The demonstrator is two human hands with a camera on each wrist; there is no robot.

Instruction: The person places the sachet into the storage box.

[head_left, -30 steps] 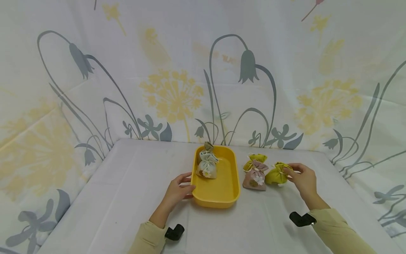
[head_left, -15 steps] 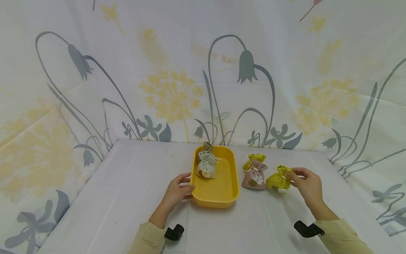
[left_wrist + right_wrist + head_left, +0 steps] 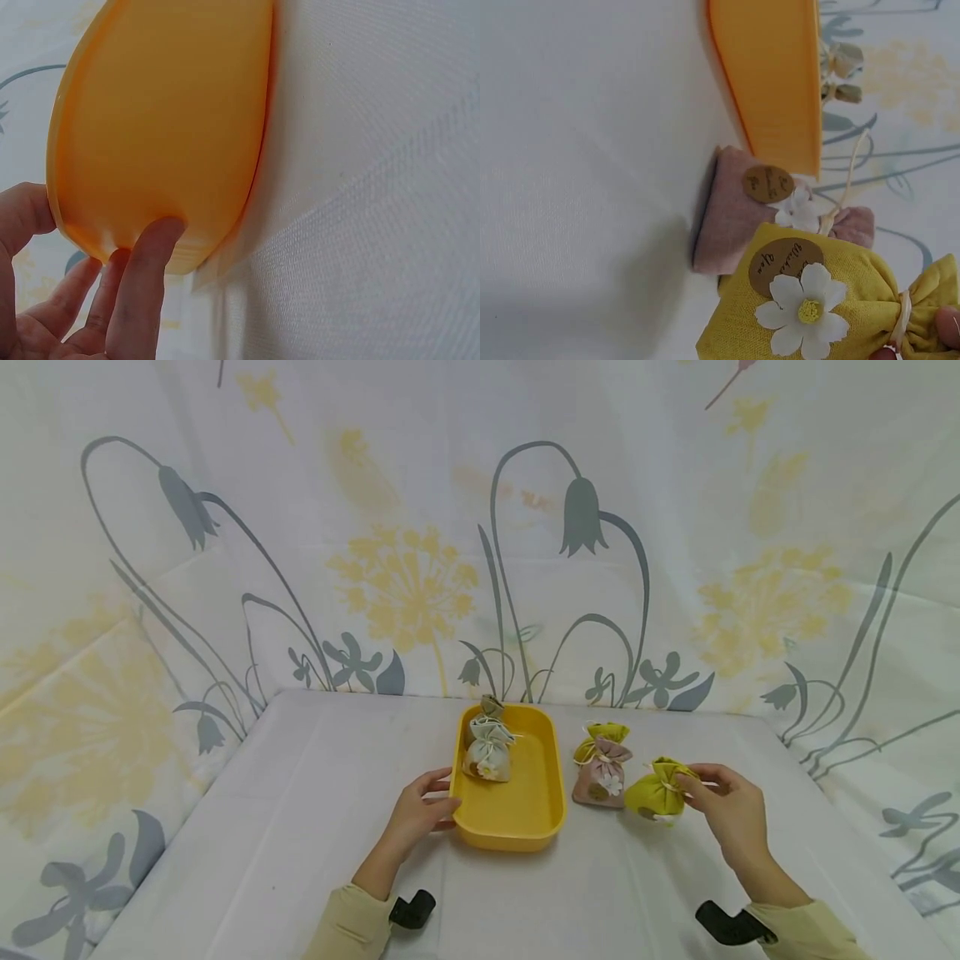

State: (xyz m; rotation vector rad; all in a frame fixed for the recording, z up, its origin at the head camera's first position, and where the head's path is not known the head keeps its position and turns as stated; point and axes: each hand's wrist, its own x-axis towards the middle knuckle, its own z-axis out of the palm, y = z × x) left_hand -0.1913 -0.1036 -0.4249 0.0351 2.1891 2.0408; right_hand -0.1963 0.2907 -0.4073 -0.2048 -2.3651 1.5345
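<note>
My left hand (image 3: 422, 810) holds the left side of a yellow plastic tray (image 3: 558, 777), with the thumb at the rim and fingers against the outer wall. Inside the tray are a pale drawstring pouch (image 3: 491, 758) with a white flower and, behind it, a partly hidden darker pouch (image 3: 491, 706). My right hand (image 3: 731, 810) pinches the gathered neck of a yellow-green drawstring pouch (image 3: 656, 793), which hangs just above the table. In the right wrist view, this pouch (image 3: 855, 277) shows a white flower and a round brown label.
Right of the tray stands a mauve drawstring pouch (image 3: 600, 777), with another yellow-green pouch (image 3: 609, 732) partly hidden behind it. The table (image 3: 525, 906) has a white cover. A flower-printed cloth (image 3: 420, 485) hangs behind it.
The right hand has shifted a little right and toward me. The yellow-green pouch in its grip has lifted and tilted, its base swinging left. The left hand and tray stay put.
</note>
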